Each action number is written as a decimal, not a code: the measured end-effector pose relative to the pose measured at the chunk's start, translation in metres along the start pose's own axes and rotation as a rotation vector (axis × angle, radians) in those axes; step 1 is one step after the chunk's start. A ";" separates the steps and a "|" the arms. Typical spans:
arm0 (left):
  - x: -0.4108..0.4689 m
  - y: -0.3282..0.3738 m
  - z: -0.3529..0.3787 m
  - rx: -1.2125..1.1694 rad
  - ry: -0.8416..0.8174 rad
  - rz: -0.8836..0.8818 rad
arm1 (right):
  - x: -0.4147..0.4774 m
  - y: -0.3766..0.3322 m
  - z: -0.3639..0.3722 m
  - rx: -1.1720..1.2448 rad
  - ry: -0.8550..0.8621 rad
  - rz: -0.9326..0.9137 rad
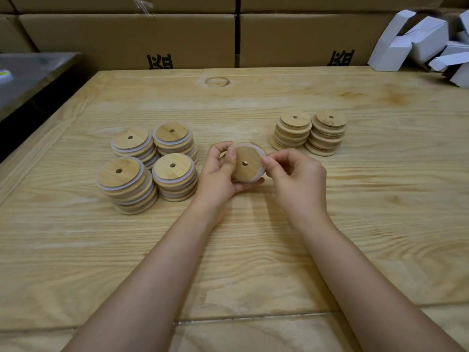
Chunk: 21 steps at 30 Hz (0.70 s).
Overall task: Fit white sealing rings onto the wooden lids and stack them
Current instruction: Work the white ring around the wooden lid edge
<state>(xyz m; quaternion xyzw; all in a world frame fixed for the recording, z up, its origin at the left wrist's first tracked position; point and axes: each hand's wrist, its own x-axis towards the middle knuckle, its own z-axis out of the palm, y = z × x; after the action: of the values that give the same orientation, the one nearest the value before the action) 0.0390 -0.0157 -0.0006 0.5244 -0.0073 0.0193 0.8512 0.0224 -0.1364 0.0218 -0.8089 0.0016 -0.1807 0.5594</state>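
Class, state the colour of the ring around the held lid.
White ring, seen in the head view.

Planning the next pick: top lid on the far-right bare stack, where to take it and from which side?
Take the top lid by its rim, from above, one finger on the right edge and one on the near edge. It lies flat and shifted off-centre on its stack, so the edge overhangs and is exposed. The neighbouring stack crowds its left side; the right and near sides look free. The centre hole seems too small for a grip.
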 end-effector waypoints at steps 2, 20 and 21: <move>0.000 0.002 0.000 -0.033 0.005 -0.007 | 0.001 -0.001 0.000 0.058 -0.021 0.042; -0.002 0.006 0.004 -0.037 0.038 -0.056 | 0.002 -0.002 -0.005 -0.012 -0.044 -0.008; -0.002 0.006 0.004 -0.047 0.042 -0.053 | 0.000 -0.002 -0.003 -0.039 -0.054 -0.015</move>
<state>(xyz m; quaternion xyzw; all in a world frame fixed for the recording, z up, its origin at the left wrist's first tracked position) 0.0366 -0.0171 0.0063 0.5038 0.0239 0.0077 0.8635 0.0212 -0.1387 0.0247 -0.8242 -0.0160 -0.1627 0.5422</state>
